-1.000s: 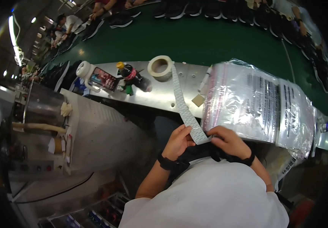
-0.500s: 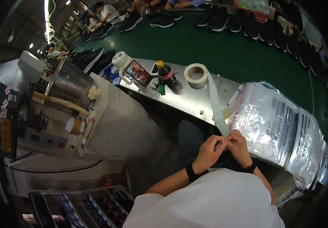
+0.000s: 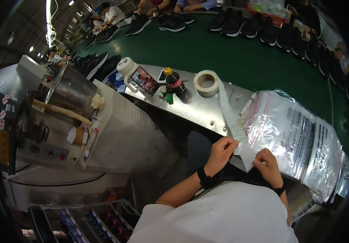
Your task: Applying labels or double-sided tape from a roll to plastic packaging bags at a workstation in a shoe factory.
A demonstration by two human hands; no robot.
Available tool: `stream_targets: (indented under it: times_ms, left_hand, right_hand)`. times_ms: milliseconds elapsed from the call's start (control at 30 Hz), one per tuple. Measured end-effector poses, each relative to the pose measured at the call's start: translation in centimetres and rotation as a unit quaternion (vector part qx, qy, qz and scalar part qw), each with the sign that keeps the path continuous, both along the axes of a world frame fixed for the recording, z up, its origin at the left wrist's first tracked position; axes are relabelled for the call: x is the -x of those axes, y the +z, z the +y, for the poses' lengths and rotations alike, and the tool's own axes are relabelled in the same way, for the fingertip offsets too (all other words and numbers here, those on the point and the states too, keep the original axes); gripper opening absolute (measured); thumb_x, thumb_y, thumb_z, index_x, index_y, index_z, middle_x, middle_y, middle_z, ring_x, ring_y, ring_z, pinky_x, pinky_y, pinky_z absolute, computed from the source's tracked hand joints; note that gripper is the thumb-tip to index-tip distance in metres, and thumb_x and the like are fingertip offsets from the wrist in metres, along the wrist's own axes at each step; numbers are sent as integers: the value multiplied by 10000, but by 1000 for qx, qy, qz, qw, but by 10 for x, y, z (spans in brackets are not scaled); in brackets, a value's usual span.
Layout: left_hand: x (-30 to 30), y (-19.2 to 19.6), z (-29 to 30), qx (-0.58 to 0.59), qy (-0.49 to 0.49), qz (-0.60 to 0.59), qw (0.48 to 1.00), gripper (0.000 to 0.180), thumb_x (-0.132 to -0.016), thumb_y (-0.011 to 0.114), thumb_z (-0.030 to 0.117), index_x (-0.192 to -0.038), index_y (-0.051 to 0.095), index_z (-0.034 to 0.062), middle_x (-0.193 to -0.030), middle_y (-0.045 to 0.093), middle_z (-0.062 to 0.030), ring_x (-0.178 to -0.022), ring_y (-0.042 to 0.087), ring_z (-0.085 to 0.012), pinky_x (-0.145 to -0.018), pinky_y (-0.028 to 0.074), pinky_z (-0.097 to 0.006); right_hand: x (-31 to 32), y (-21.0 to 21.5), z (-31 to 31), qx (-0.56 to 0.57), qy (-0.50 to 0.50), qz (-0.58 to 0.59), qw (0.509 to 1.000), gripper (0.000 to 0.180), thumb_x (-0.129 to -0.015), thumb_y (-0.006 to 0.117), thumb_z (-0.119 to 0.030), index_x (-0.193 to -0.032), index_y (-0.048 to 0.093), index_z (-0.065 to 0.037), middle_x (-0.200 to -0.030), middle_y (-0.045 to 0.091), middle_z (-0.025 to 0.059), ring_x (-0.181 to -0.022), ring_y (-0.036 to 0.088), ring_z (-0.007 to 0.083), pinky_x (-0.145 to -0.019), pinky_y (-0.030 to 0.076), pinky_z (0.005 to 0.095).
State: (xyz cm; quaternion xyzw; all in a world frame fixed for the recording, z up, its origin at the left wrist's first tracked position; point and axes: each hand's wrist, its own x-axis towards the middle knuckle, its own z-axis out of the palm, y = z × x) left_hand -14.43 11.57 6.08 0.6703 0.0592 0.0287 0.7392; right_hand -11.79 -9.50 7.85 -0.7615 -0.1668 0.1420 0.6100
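A white strip (image 3: 226, 107), marked with a faint pattern, runs down from a cream-coloured roll (image 3: 207, 94) that stands on the metal ledge. Thumb and forefinger of my left hand (image 3: 220, 153) are closed on the strip near its lower end. My right hand (image 3: 269, 166) pinches the edge of the plain pale end of the strip, which slants between both hands. Whether a separate sticker is coming off the strip I cannot tell. Right beside my hands lies a stack of clear plastic bags (image 3: 281, 133) with dark print.
A white jug (image 3: 126, 67) with a phone (image 3: 145, 80) against it and a cola bottle (image 3: 177, 85) stand on the ledge (image 3: 196, 107). Black shoes (image 3: 234, 23) line the green belt (image 3: 174, 48). At left is a machine (image 3: 119, 121); co-workers sit across the belt.
My hands have moved apart, the right one going right and down. The pale strip end now shows between them. The whole view has shifted slightly.
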Motion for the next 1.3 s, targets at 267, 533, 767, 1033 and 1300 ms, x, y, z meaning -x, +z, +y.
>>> stream_targets:
  times_ms: [267, 533, 767, 1033, 1300]
  left_hand:
    - [-37, -2, -40, -382, -148, -310, 858, 342, -839, 574, 238, -1033, 536, -41, -1095, 538, -184, -1085, 488, -311, -889, 396, -363]
    - [-32, -12, -33, -427, -264, -201, 841, 456, -849, 537, 349, -1102, 513, -30, -1240, 464, -182, -1192, 390, -331, -974, 295, -429]
    - [-75, 37, -31, -278, -383, 37, 880, 344, -902, 478, 265, -1107, 557, 0, -1044, 607, -144, -950, 581, -249, -791, 439, -316]
    - [-137, -28, -102, 506, -409, 245, 719, 501, -949, 319, 369, -1107, 480, -79, -1041, 566, -230, -1014, 551, -310, -898, 448, -412]
    - [-144, -6, -128, -46, -426, 174, 887, 273, -904, 402, 203, -1031, 525, -5, -881, 570, -89, -774, 602, -194, -711, 530, -355]
  right_hand:
    - [-42, -8, -4, 274, -194, -316, 887, 196, -685, 676, -124, -758, 539, -6, -847, 530, 145, -822, 501, 315, -715, 401, 384]
    - [-45, -42, 0, 319, -284, -354, 832, 159, -688, 620, -56, -782, 504, -1, -865, 508, 152, -843, 481, 333, -728, 387, 401]
    - [-35, -31, -30, 153, -349, -203, 902, 90, -759, 574, -2, -777, 487, -21, -621, 507, 91, -487, 498, 196, -481, 406, 295]
    - [-32, -19, -42, -135, -315, 9, 939, 155, -766, 557, 53, -886, 471, 6, -771, 547, 56, -661, 540, 99, -595, 451, 203]
    - [-28, 19, -51, 14, -234, -148, 961, 272, -758, 619, 2, -1001, 497, -11, -845, 543, 59, -790, 548, 146, -743, 434, 264]
